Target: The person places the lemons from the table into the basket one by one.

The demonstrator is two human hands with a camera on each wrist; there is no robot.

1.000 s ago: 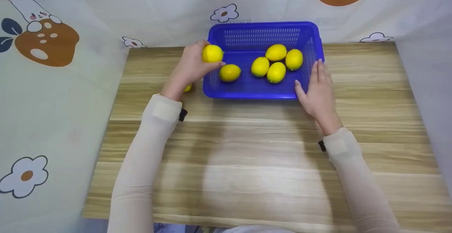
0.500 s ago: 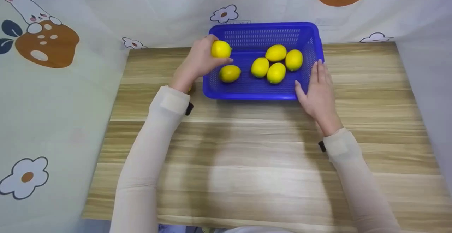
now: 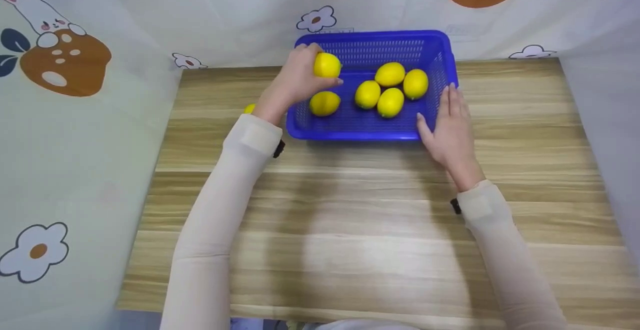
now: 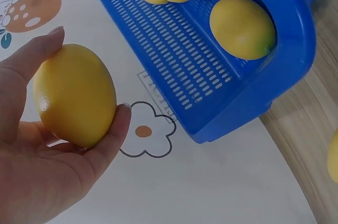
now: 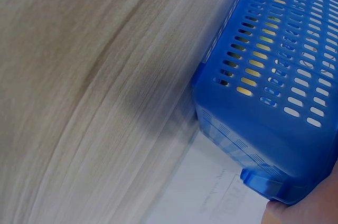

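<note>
My left hand [image 3: 299, 75] holds a yellow lemon [image 3: 327, 65] between thumb and fingers, over the left part of the blue plastic basket [image 3: 360, 135]. The left wrist view shows this lemon [image 4: 75, 95] large, with fingertips on its sides. Inside the basket, one lemon [image 3: 324, 103] lies alone at the left and several lemons [image 3: 390, 102] cluster toward the right. My right hand [image 3: 454, 132] rests at the basket's front right corner, fingers straight along the right side and thumb at the front rim. In the right wrist view, part of that hand touches the basket [image 5: 253, 123].
Another yellow fruit [image 3: 249, 108] lies on the wooden table [image 3: 350, 230] left of the basket, mostly hidden by my left wrist. A patterned white sheet [image 3: 240, 15] hangs right behind the basket.
My left hand has moved right and slightly away from me, carrying the lemon from the basket's left rim to above its inside. The right hand and basket stay in place.
</note>
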